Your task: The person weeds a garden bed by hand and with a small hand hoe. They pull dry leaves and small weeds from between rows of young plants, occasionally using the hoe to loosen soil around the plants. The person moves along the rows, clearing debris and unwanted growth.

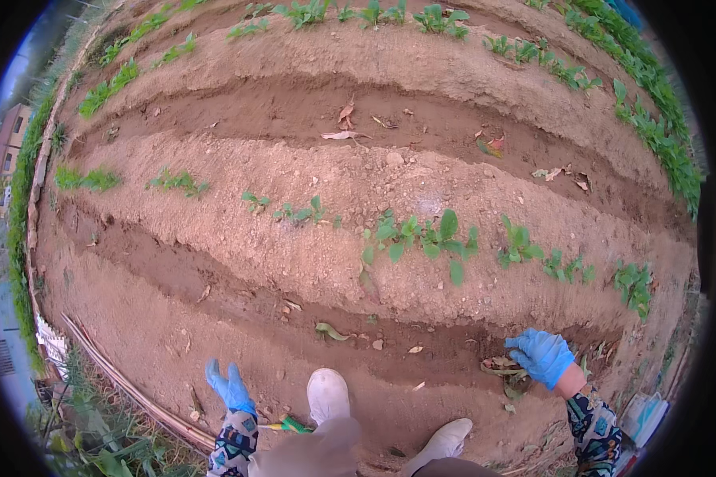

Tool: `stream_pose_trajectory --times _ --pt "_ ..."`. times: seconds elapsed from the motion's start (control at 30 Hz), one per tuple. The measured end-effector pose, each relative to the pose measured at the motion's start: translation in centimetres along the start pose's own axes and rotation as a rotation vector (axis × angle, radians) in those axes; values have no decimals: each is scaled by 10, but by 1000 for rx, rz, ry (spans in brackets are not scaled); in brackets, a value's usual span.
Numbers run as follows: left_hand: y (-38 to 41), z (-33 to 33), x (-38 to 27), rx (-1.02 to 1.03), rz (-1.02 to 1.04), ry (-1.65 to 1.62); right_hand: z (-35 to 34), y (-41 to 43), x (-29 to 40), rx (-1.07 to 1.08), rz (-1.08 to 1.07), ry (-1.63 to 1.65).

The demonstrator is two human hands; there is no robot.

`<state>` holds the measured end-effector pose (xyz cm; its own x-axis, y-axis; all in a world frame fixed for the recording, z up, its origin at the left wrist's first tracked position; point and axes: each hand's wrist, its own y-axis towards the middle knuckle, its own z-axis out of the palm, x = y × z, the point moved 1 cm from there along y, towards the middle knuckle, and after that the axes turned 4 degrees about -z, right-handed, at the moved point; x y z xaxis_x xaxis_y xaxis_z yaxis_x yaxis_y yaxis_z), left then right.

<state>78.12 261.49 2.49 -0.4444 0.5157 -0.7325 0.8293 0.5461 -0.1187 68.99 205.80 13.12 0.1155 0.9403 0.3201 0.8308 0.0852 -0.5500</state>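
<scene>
My left hand [230, 384], in a blue disposable glove, is held over bare soil at the lower left. Its fingers are apart and hold nothing. A small tool with a green and yellow handle [295, 424] lies between that hand and my shoe, partly hidden. At the lower right, my right hand [540, 356], gloved in the same blue, reaches down to the furrow [453, 352] with curled fingers. Withered leaves [513, 387] lie beside and below it; whether the fingers grip any is hidden. Leafy seedlings [432, 235] grow along the soil ridge beyond the furrow.
My light shoes [328, 395] stand on the near soil. Bundled canes [137, 393] edge the bed at left, with weeds [95, 441] outside. A blue and white packet [644, 417] lies by my right sleeve. More seedling rows [435, 21] and a leaf-strewn furrow [262, 113] lie farther off.
</scene>
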Motion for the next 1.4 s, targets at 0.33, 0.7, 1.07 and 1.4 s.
stream_pose_trajectory --times 0.33,0.7,1.07,1.4 --pt "186 270 -293 502 788 843 -90 121 20 -306 -100 -25" --pt "166 311 -289 754 624 1237 -155 277 17 -287 -68 16" --pt "173 313 -286 754 623 1264 -109 488 90 -334 48 44" --pt "180 316 -286 760 616 1222 -85 564 106 -281 131 13"
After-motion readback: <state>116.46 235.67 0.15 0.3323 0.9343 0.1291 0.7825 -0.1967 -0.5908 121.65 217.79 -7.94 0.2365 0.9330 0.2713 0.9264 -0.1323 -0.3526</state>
